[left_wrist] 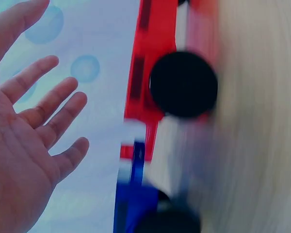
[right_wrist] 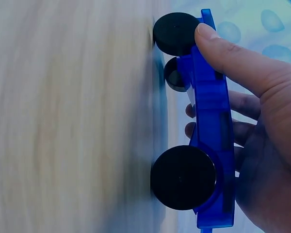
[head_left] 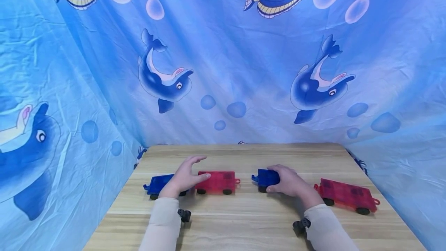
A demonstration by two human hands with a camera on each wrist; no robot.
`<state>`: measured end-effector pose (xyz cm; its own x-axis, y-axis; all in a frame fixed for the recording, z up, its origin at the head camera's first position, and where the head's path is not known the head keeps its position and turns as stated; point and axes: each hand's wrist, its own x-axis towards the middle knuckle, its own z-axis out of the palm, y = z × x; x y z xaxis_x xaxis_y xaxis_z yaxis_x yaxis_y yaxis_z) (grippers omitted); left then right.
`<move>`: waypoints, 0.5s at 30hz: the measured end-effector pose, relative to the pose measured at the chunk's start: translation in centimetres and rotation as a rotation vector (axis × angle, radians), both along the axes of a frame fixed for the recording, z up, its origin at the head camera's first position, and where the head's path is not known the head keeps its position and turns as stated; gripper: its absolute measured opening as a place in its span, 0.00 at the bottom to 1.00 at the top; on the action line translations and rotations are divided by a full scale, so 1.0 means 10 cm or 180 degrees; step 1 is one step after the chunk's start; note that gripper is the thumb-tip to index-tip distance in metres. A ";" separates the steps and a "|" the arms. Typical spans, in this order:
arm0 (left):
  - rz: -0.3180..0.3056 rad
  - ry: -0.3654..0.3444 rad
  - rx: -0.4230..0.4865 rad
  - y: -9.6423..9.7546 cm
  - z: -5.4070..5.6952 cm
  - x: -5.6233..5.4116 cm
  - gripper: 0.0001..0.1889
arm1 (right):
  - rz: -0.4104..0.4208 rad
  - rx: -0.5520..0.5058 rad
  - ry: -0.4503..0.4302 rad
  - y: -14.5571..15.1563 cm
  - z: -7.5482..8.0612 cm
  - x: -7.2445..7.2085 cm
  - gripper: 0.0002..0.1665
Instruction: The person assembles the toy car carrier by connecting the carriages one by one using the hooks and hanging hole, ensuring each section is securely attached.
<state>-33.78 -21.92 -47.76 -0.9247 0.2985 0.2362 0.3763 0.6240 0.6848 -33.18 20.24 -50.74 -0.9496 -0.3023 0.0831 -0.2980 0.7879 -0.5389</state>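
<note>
In the head view my left hand (head_left: 184, 176) hovers over the join of a blue toy train car (head_left: 159, 183) and a red toy train car (head_left: 220, 181). Its fingers (left_wrist: 63, 99) are spread and hold nothing in the left wrist view. There, the red car's end piece meets the blue car's end piece, and they look hooked together. To the right, my right hand (head_left: 288, 181) grips a second blue car (right_wrist: 211, 126), thumb on the near side and fingers behind. The hand covers this car's right end in the head view; its hook points left, towards the red car's loop, with a gap between.
A second red car (head_left: 345, 193) stands at an angle on the right of the wooden table (head_left: 230, 224), just beyond my right wrist. Blue cloth (head_left: 223, 61) printed with dolphins and fish hangs behind the table and at both sides.
</note>
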 end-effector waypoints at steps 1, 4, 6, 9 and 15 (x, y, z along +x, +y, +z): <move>-0.0008 0.0012 0.0017 0.04 -0.01 -0.01 0.38 | 0.0009 -0.0003 0.0007 -0.02 0.00 0.00 0.51; -0.0042 0.0011 0.0092 0.16 -0.01 -0.02 0.36 | 0.0031 -0.0009 0.0015 -0.06 0.00 -0.01 0.51; -0.0064 0.0015 0.0118 0.22 -0.02 -0.01 0.36 | 0.0031 -0.0013 0.0022 -0.08 0.00 -0.02 0.51; -0.0118 0.0026 0.0098 0.29 -0.03 0.00 0.36 | -0.0009 -0.0012 -0.0002 -0.10 0.00 -0.03 0.51; -0.0196 -0.0042 -0.0106 0.38 -0.10 0.01 0.37 | -0.0046 0.0019 0.0046 -0.12 -0.04 -0.05 0.51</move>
<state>-33.68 -18.13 -48.79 -0.9073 0.3624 0.2132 0.4059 0.6224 0.6692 -33.66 19.01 -51.19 -0.9526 -0.2891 0.0950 -0.2942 0.7955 -0.5298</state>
